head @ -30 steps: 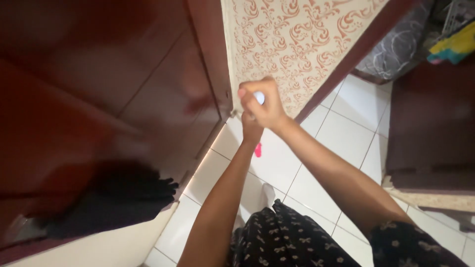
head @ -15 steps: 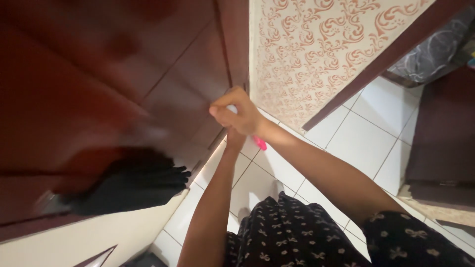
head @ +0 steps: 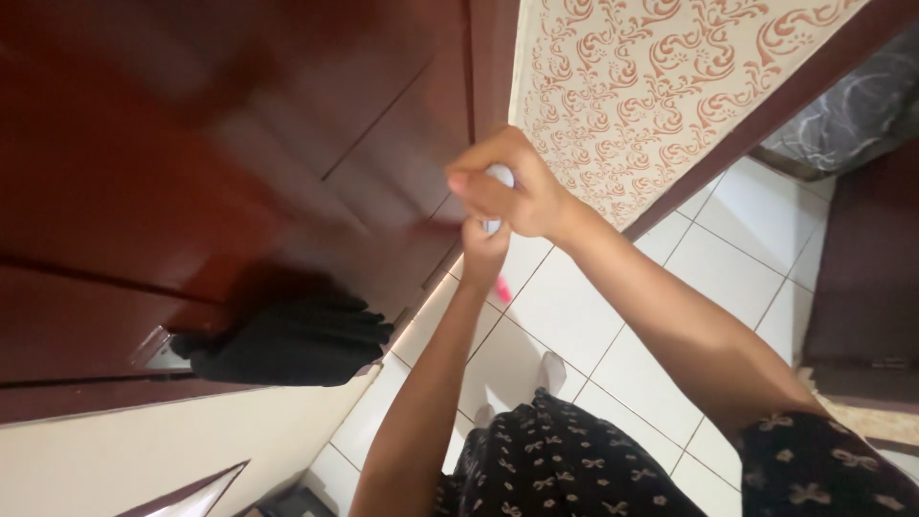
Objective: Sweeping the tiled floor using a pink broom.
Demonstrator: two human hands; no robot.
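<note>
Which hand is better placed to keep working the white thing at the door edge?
Right, probably: the right hand is wrapped over the white object, while the left hand sits below, by a pink item.

A dark reddish-brown wooden door (head: 239,172) fills nine o'clock, black cloth (head: 297,340) seemingly hanging from it; white floor tiles (head: 708,278) at four.

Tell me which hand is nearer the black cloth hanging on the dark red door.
Left. The left hand sits lower, closer to the black cloth; the right hand is above it, farther away.
</note>
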